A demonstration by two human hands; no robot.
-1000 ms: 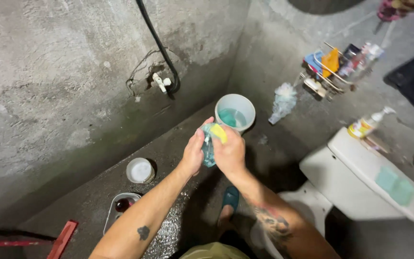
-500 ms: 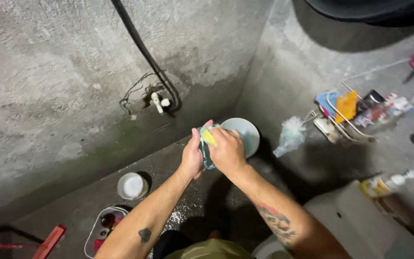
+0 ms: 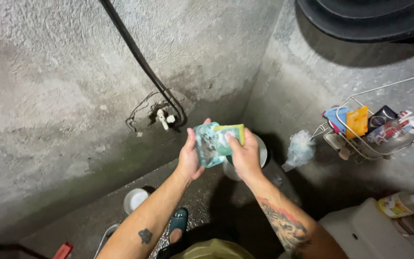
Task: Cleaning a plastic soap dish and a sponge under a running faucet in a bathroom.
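Teal and see-through, the small plastic packet (image 3: 208,145) sits upright between your two hands, right at the centre of the view. Your left hand (image 3: 190,156) cups it from the nine o'clock side, thumb up along its left edge and the fingers (image 3: 193,135) curled behind it, closed on the packet. Your right hand (image 3: 245,156) comes in from three o'clock, its fingers (image 3: 233,144) pinched onto a yellow-and-green sponge (image 3: 230,136) that presses flat against the packet's right face. So packet and sponge are touching, and both hands are full.

Just behind your right hand, at about four o'clock from the packet, the rim of a pale bucket (image 3: 263,154) peeks out on the wet concrete floor (image 3: 202,201). At ten o'clock a small white tap (image 3: 163,117) juts from the rough wall, with a black hose (image 3: 140,57) running up from it. Over at three o'clock a wire rack (image 3: 360,132) holds assorted toiletries, and a crumpled clear bag (image 3: 299,149) hangs just beside it. At seven o'clock, down by your foot, sits a small white tub (image 3: 135,199).
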